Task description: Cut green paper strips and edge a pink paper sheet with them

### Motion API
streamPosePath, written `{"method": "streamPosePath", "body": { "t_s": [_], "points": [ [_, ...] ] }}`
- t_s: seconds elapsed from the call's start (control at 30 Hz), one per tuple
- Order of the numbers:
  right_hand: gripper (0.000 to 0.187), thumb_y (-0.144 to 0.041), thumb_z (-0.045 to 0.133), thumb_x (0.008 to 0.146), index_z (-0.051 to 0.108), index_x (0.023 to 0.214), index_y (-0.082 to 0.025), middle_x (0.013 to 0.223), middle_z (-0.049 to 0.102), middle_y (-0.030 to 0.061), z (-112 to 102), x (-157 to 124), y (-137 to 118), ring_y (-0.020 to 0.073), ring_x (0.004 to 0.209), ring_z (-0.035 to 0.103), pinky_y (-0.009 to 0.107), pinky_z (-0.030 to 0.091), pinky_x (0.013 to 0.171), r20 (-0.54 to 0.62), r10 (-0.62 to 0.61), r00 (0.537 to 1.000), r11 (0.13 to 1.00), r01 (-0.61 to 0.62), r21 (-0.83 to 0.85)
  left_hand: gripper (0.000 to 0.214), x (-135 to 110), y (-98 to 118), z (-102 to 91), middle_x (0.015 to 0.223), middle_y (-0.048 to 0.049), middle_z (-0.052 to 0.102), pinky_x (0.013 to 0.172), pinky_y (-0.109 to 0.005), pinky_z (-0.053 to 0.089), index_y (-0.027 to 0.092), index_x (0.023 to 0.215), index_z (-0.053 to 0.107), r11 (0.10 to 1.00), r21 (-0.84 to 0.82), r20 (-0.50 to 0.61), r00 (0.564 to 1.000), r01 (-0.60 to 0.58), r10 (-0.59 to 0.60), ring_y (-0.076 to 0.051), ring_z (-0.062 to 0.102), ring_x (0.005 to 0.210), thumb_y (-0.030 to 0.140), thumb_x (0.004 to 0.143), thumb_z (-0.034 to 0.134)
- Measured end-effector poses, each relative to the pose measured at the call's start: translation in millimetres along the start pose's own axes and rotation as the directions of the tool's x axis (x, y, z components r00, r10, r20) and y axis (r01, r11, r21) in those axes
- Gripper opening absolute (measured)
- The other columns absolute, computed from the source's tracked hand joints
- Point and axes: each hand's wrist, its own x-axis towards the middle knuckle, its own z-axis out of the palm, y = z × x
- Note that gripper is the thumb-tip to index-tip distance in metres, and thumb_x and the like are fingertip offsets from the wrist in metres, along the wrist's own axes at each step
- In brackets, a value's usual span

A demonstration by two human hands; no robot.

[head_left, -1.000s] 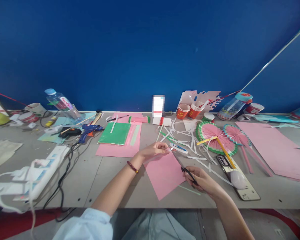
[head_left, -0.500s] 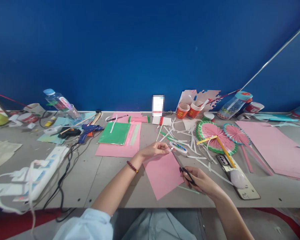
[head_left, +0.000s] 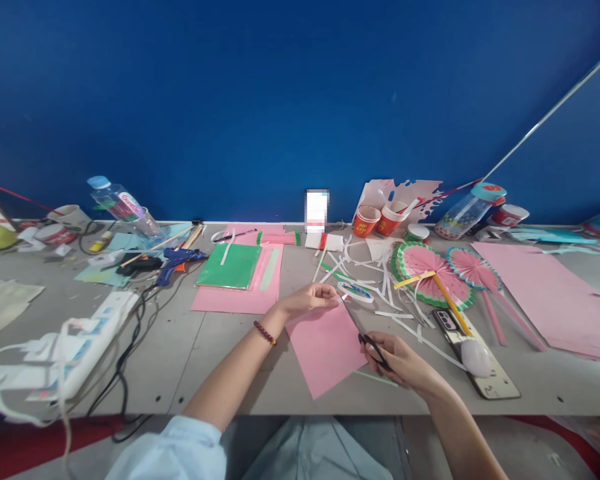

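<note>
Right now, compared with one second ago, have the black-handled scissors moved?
Yes, slightly: the black-handled scissors have shifted left, away from the smartphone, which stayed in place.

A pale blue sleeve [head_left: 175, 448], softly creased, covers the left upper arm and ends in a loose edge near the elbow. Round the left wrist I can see a bracelet [head_left: 264, 332] of small dark red beads with a touch of yellow; the left hand [head_left: 313, 300] and right hand [head_left: 397, 360] are bare. Pale grey-blue cloth [head_left: 315, 450] falls in folds over the lap.
</note>
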Motion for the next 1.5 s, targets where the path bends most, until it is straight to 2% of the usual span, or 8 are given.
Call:
{"method": "streamPosePath", "body": {
  "t_s": [0.33,0.47,0.57,0.9,1.5],
  "points": [
    [0.051,-0.063,0.061,0.07,0.053,0.079,-0.014,0.054,0.054,-0.0041,0,2,5,-0.0005,0.031,0.03,0.016,0.013,0.031,0.0,-0.009,1.0,1.0,0.009,-0.003,0.038,1,-1,-0.7,0.063,0.0044,0.042,0.05,-0.02,0.024,0.015,0.071,0.052,1.0,0.016,0.026,0.999,-0.022,0.022,-0.006,0.034,0.055,0.048,0.07,0.068],
    [0.052,-0.065,0.061,0.069,0.052,0.08,-0.015,0.056,0.055,-0.0041,2,1,6,-0.0001,0.03,0.031,0.014,0.014,0.029,0.004,0.036,0.999,0.999,-0.036,0.007,0.038,2,-2,-1.1,0.063,0.0046,0.041,0.052,-0.021,0.025,0.015,0.071,0.052,0.999,0.037,0.026,0.999,-0.03,0.03,-0.006,0.034,0.056,0.049,0.07,0.068],
    [0.052,-0.066,0.061,0.068,0.053,0.081,-0.016,0.058,0.055,-0.0039,3,0,5,0.0003,0.031,0.033,0.013,0.018,0.027,-0.004,0.052,0.999,0.999,-0.052,0.003,0.039,1,0,-0.3,0.064,0.0043,0.042,0.052,-0.021,0.025,0.015,0.071,0.051,0.999,0.048,0.013,1.0,-0.01,0.009,-0.006,0.035,0.057,0.05,0.07,0.068],
    [0.049,-0.064,0.057,0.073,0.053,0.08,-0.016,0.059,0.055,-0.0046,6,-1,5,0.002,0.031,0.039,0.014,0.029,0.027,0.023,0.001,1.0,1.0,-0.001,0.009,0.037,1,1,-0.4,0.066,0.0043,0.041,0.055,-0.021,0.026,0.015,0.07,0.05,0.998,0.059,0.018,1.0,-0.026,0.025,-0.006,0.035,0.059,0.048,0.071,0.068],
    [0.049,-0.064,0.06,0.067,0.051,0.076,-0.016,0.056,0.053,-0.0062,10,-1,0,0.0006,0.029,0.035,0.013,0.025,0.025,-0.048,0.046,0.998,0.999,-0.046,0.011,0.038,2,-1,-2.4,0.064,0.0048,0.042,0.053,-0.021,0.025,0.015,0.07,0.051,0.999,0.035,0.023,1.0,-0.018,0.017,-0.006,0.035,0.056,0.048,0.069,0.07]
  ]
}}
